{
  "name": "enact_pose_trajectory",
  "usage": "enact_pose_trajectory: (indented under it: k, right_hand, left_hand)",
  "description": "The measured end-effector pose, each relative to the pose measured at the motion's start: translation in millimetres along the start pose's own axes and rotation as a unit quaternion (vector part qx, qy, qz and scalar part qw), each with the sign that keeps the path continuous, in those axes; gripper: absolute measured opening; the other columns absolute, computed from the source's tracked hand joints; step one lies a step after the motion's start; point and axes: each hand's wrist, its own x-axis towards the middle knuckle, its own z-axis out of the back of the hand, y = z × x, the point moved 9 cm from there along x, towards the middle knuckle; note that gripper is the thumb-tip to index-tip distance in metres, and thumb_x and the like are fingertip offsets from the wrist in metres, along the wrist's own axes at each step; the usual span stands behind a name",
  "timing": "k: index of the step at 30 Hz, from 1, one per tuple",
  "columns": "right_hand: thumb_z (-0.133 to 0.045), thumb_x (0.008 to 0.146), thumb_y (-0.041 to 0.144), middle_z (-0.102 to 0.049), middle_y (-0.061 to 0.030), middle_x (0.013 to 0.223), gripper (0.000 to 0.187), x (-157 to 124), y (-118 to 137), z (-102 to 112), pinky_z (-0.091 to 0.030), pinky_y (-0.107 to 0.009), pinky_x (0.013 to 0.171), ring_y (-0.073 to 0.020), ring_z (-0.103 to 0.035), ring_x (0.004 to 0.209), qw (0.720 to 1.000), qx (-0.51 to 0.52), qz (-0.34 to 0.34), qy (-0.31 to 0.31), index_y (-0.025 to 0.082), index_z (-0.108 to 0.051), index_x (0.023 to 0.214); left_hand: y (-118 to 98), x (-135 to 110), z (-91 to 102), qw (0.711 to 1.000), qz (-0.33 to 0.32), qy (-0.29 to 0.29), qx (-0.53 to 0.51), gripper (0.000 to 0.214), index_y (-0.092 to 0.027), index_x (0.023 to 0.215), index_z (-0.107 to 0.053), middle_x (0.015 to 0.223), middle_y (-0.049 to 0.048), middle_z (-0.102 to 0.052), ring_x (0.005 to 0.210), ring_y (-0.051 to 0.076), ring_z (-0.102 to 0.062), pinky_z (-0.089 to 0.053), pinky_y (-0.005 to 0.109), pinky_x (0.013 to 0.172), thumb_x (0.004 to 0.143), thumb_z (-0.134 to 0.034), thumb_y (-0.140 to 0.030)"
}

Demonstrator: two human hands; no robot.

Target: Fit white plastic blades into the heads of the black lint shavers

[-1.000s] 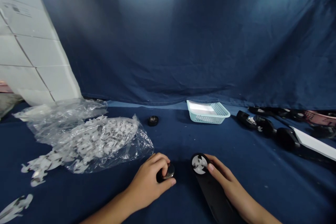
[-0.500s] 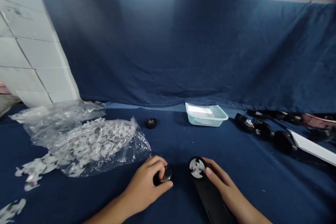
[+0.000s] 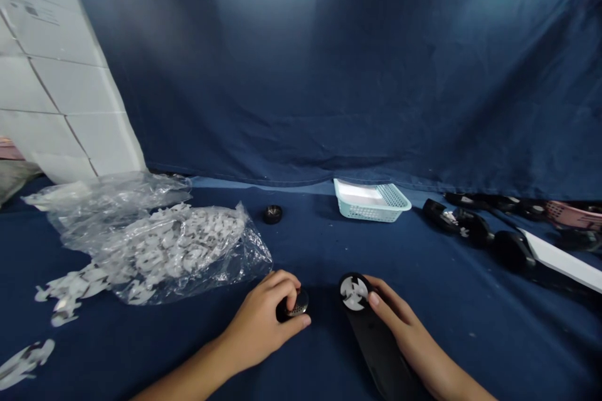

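My left hand (image 3: pixel 264 321) is curled around a small round black cap (image 3: pixel 300 304) with a perforated, shiny face; the fingers hide part of it. To the right, my right hand (image 3: pixel 399 319) grips a long black housing (image 3: pixel 376 351) near its round end, with the thumb at the rim. In that round end sits a white three-bladed piece (image 3: pixel 353 293). A gap of blue cloth lies between the two held things. Farther back stands another small round black part (image 3: pixel 273 213).
A clear plastic bag (image 3: pixel 254 250) spills white plastic pieces (image 3: pixel 75 288) on the left. At the back stands a light-green basket (image 3: pixel 371 210) holding something white. Black parts (image 3: pixel 512 250), a white strip (image 3: pixel 564 260) and a pink basket (image 3: pixel 574 214) lie right. A blue curtain (image 3: pixel 305 75) hangs behind.
The view has tilted slightly, so the scene sits a little higher. Both hands keep their grips, with hardly any movement.
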Motion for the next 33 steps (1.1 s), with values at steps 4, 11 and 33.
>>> enact_pose_trajectory:
  k: [4,11,33]
  right_hand:
    - [-0.062,0.077,0.065,-0.07,-0.0006,0.119,0.049,-2.2,7.8,-2.0,-0.042,-0.032,0.105,-0.0268,-0.055,0.123,1.0,0.007,-0.002,-0.005,0.029,-0.067,0.11]
    - [-0.059,0.081,0.061,-0.067,0.0007,0.126,0.044,0.3,0.2,0.1,-0.039,-0.033,0.108,-0.0256,-0.052,0.126,1.0,-0.008,-0.005,-0.004,0.032,-0.065,0.114]
    - [-0.066,0.068,0.061,-0.077,-0.0069,0.099,0.051,18.0,-22.4,6.1,-0.044,-0.043,0.098,-0.0334,-0.066,0.103,0.991,0.116,-0.004,-0.061,0.022,-0.069,0.1]
  left_hand:
    - [-1.0,-0.7,1.0,1.0,0.001,-0.005,0.002,0.026,-0.02,0.069,-0.043,0.106,0.0027,-0.06,0.096,0.02,-0.058,-0.046,0.035,0.085,0.076,-0.068,-0.021]
    - [-0.5,-2.9,1.5,1.0,0.0,-0.016,-0.001,0.027,-0.02,0.068,-0.044,0.106,0.0029,-0.06,0.097,0.02,-0.058,-0.046,0.034,0.085,0.074,-0.07,-0.02]
    - [-0.3,-4.4,3.8,0.999,-0.01,-0.036,0.024,0.035,-0.022,0.07,-0.04,0.106,0.0016,-0.062,0.098,0.021,-0.058,-0.031,0.048,0.107,0.071,-0.074,-0.026]
